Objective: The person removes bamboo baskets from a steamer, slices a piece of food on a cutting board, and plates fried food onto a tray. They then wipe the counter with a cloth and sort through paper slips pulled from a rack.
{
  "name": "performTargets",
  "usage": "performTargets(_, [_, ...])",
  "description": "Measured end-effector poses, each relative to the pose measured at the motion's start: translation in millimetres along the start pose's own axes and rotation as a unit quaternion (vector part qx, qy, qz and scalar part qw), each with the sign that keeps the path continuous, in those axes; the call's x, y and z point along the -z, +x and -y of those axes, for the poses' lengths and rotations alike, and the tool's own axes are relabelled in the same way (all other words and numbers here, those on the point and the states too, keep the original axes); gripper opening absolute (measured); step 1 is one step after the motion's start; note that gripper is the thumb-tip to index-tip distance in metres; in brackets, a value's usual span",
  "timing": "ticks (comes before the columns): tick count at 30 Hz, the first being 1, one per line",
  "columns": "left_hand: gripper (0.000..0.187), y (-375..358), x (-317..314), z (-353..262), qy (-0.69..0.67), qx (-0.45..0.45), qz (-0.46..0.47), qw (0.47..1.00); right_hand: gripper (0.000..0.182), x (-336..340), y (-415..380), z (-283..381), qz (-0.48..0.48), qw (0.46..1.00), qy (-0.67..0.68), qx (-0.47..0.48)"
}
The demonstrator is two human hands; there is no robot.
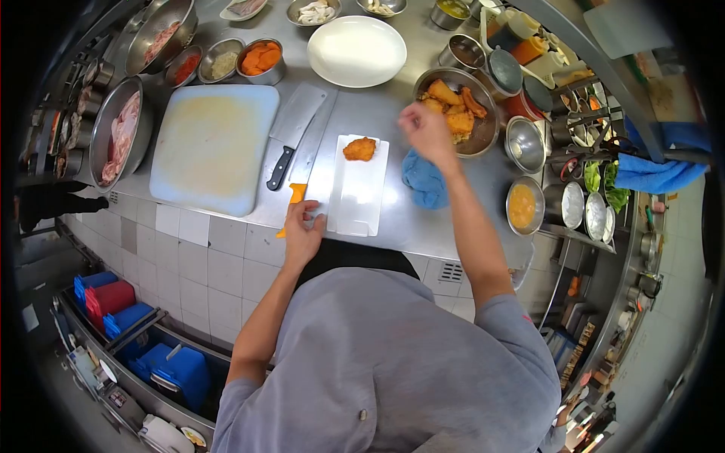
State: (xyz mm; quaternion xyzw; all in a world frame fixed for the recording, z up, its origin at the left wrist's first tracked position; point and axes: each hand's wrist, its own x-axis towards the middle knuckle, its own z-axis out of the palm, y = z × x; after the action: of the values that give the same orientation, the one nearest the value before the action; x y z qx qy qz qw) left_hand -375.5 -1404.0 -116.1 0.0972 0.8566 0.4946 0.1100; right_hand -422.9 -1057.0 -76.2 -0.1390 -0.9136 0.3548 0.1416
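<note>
My left hand (303,231) is at the table's front edge, between a yellow handle (295,200) and a white rectangular tray (355,198). Its fingers are loosely bent and apart, with nothing visible in them. One golden fried piece (360,149) lies toward the far end of the tray. My right hand (429,132) hovers by the left rim of a steel bowl (483,137) of fried pieces (458,109). Its fingers are curled together, pointing left; whatever they may hold is hidden. Below that wrist lies a crumpled blue cloth (425,180).
Left of the tray lie a cleaver (296,124) and a white cutting board (215,147). An oval white plate (357,51) sits farther back. Bowls of raw meat (124,140) and carrots (261,57) stand left; a bowl of yellow liquid (522,205) is at right.
</note>
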Motion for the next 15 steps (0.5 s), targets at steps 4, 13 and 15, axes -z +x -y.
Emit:
performTargets(4, [0.029, -3.9, 6.5, 7.2, -0.011, 0.027, 0.005, 1.000, 0.038, 48.1, 44.9, -49.8, -0.060, 0.983, -0.171, -0.033])
performTargets(13, [0.036, 1.7, 18.1, -5.4, -0.001, 0.003, 0.004, 1.000, 0.056, 68.3, 95.6, -76.8, 0.170, 0.949, -0.243, -0.108])
performTargets(15, [0.036, -1.0, 21.4, -7.1, -0.004, 0.017, 0.000, 1.000, 0.055, 71.0, 94.9, -70.4, 0.161, 0.946, -0.259, -0.110])
